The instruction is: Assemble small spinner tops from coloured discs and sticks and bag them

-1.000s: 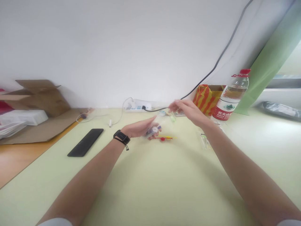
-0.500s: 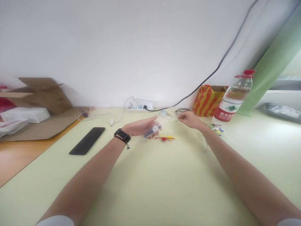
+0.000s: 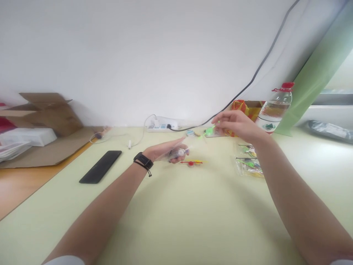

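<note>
My left hand (image 3: 171, 150), with a dark watch on its wrist, is closed around a clear plastic bag (image 3: 178, 151) that has small bluish and white parts inside. To its right, my right hand (image 3: 234, 125) pinches a bright green plastic piece (image 3: 209, 131) with a round middle and thin ends. Below and between the hands, a red arrow-shaped piece (image 3: 191, 163) and a yellow piece (image 3: 199, 161) lie on the table. A small light-blue item (image 3: 190, 133) sits behind the bag; its kind is unclear.
Several clear packets (image 3: 249, 163) with coloured parts lie under my right forearm. A water bottle (image 3: 275, 106) and a striped bag (image 3: 239, 106) stand at the right. A power strip (image 3: 161, 124) lies by the wall. A black phone-like slab (image 3: 100, 166) and a cardboard box (image 3: 49, 114) are left.
My right hand has moved up and to the right and now holds the green piece out of the bag. My left hand stays nearly in place with the bag.
</note>
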### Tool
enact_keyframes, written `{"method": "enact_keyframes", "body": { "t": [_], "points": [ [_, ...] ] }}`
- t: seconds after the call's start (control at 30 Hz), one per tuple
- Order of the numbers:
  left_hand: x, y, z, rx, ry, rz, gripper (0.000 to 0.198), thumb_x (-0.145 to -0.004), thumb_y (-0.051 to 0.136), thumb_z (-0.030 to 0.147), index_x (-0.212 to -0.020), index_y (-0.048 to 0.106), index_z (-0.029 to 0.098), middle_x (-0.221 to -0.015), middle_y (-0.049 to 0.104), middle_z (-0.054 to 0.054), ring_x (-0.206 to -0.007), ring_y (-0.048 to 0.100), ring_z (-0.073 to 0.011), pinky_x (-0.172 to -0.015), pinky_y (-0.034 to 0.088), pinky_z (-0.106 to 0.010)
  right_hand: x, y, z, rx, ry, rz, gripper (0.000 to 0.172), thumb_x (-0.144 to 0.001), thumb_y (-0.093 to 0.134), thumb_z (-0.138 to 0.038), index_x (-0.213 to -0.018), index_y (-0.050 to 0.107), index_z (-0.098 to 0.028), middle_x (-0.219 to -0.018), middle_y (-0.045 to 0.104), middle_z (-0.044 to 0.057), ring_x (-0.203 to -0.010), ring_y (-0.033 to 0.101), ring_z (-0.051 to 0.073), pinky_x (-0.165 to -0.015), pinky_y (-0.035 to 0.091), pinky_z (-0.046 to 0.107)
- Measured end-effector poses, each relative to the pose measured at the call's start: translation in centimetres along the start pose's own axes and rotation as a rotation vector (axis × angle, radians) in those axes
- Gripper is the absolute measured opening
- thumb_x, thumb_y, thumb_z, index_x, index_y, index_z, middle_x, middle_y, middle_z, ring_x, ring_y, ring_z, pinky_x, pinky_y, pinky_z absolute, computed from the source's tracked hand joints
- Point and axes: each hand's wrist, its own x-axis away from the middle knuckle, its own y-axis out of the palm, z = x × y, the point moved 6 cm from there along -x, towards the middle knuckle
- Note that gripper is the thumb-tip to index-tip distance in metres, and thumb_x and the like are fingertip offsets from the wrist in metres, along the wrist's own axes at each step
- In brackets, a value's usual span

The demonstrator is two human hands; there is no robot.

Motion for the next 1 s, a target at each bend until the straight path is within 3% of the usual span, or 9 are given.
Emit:
{"method": "enact_keyframes", "body": {
  "t": [0.13,0.3,0.47,0.6,0.83,1.0],
  "points": [
    [0.0,0.5,0.4,0.048,0.039,-0.005,0.066,-0.097,0.034,0.075,-0.092,0.063,0.016,-0.070,0.044,-0.003,-0.057,0.034,-0.0140,-0.052,0.030,-0.028,0.0,2.6,-1.0,0.022,-0.012,-0.113,0.026,-0.085,0.077,-0.042,-0.097,0.072,-0.019,-0.076,0.072,0.005,-0.072,0.066,0.018,-0.071,0.053,0.031],
    [-0.7,1.1,0.3,0.133,0.029,0.007,0.064,-0.093,0.043,0.077,-0.091,0.063,0.016,-0.072,0.046,-0.004,-0.063,0.041,-0.0160,-0.049,0.029,-0.026,-0.6,4.6,-1.4,0.047,-0.073,-0.046,0.028,-0.082,0.078,-0.043,-0.091,0.076,-0.017,-0.081,0.074,0.007,-0.074,0.067,0.019,-0.063,0.052,0.029],
    [-1.1,1.5,0.5,0.159,0.059,0.009,0.059,-0.093,0.046,0.075,-0.088,0.060,0.017,-0.071,0.048,-0.003,-0.060,0.043,-0.0150,-0.048,0.030,-0.025,-0.5,6.5,-1.4,-0.002,-0.033,-0.082,0.020,-0.084,0.075,-0.036,-0.091,0.068,-0.019,-0.079,0.075,0.004,-0.060,0.064,0.015,-0.055,0.048,0.026],
    [-0.9,1.8,1.2,0.176,0.095,0.019,0.050,-0.094,0.052,0.067,-0.086,0.057,0.018,-0.072,0.050,-0.002,-0.058,0.043,-0.0136,-0.048,0.033,-0.025,-0.6,7.4,-1.1,0.003,-0.049,-0.110,0.023,-0.081,0.078,-0.036,-0.085,0.062,-0.019,-0.070,0.072,0.002,-0.056,0.060,0.014,-0.051,0.044,0.025],
    [-1.1,1.9,1.4,0.118,0.098,0.052,0.049,-0.090,0.058,0.068,-0.085,0.055,0.019,-0.073,0.051,-0.001,-0.055,0.044,-0.0125,-0.047,0.033,-0.025,-0.9,8.0,-1.8,0.109,-0.135,-0.114,0.022,-0.077,0.080,-0.037,-0.081,0.076,-0.015,-0.078,0.074,0.005,-0.070,0.065,0.018,-0.061,0.048,0.027],
    [-1.3,1.9,1.4,0.011,0.119,0.083,0.052,-0.088,0.058,0.071,-0.082,0.057,0.019,-0.069,0.051,-0.001,-0.053,0.043,-0.0118,-0.047,0.036,-0.025,0.1,8.9,-2.8,0.055,-0.171,-0.402,0.038,-0.090,0.068,-0.052,-0.094,0.080,-0.017,-0.094,0.078,0.007,-0.089,0.068,0.023,-0.081,0.052,0.032]
  ]
}}
